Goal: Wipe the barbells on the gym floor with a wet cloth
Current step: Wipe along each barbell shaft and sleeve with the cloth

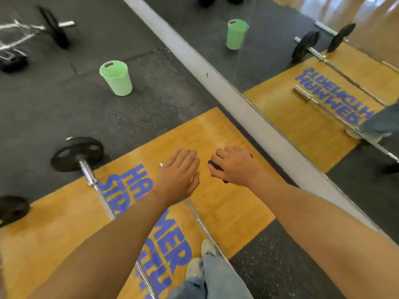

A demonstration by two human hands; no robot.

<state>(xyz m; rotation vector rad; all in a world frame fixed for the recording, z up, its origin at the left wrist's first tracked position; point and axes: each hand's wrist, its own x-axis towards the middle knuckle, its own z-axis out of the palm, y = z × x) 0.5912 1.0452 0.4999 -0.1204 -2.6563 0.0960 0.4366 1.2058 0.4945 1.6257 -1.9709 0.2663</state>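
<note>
Yellow platform (216,134) by mirror | left hand (176,180) relaxed | right hand (233,167) grips dark cloth (213,165)

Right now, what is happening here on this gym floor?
A person stands on a yellow lifting platform beside a wall mirror, both arms stretched forward. The right hand grips a dark cloth in curled fingers; the left hand is open and holds nothing. Two barbells lie below: one with a black plate, and a bare bar near the feet. Neither hand touches a bar. A green bucket stands on the black mat.
</note>
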